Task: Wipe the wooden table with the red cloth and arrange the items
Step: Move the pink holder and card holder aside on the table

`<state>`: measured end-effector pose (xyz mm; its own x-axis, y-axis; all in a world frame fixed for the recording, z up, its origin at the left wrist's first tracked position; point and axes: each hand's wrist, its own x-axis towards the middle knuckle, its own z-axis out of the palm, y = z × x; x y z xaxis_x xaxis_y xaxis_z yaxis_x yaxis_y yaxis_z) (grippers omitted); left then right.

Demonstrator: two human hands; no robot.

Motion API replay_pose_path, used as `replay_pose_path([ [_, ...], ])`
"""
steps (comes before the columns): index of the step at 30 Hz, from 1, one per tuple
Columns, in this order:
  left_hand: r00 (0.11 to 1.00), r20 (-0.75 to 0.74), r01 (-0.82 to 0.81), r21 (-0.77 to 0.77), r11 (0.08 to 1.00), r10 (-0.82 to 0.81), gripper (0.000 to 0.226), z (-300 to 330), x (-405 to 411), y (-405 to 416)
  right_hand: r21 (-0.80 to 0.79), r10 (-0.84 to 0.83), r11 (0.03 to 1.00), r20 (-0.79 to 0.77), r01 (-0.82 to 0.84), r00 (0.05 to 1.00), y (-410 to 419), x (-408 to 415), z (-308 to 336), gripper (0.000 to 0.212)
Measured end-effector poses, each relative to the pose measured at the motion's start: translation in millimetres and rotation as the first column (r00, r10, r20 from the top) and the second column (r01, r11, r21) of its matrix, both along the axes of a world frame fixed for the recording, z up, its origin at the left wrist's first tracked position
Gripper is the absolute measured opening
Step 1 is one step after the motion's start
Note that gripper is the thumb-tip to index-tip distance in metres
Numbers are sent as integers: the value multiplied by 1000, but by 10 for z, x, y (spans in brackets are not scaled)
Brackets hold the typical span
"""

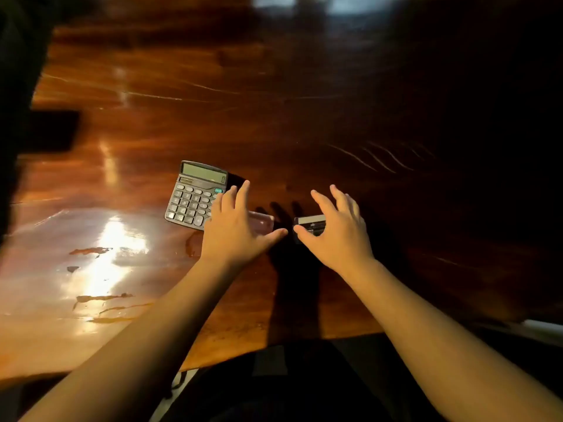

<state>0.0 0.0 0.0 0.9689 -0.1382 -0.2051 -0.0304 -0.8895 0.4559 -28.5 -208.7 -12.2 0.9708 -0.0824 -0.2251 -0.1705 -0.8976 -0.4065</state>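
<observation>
- my left hand (240, 226) hovers with fingers spread, covering the calculator (195, 194)'s right edge and a reddish flat item (262, 220).
- my right hand (335, 229), right of the calculator, fingers splayed over a small dark device (309, 222).
- wooden table (274, 102) underneath; red cloth can't be told.

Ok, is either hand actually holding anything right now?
Nothing visibly gripped. The left hand is spread open over a small pinkish item; the right hand arches open over a small dark box.
</observation>
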Motion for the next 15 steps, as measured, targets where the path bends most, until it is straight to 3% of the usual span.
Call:
replay_pose_path([
  [6, 995, -65, -83, -34, 996, 81, 115, -343, -108, -50, 20, -45, 999, -65, 46, 997, 21, -22, -395, 75],
  [15, 993, -7, -116, -109, 987, 116, 123, -525, -140, -91, -18, -81, 996, 43, 82, 996, 99, -21, -660, 52],
])
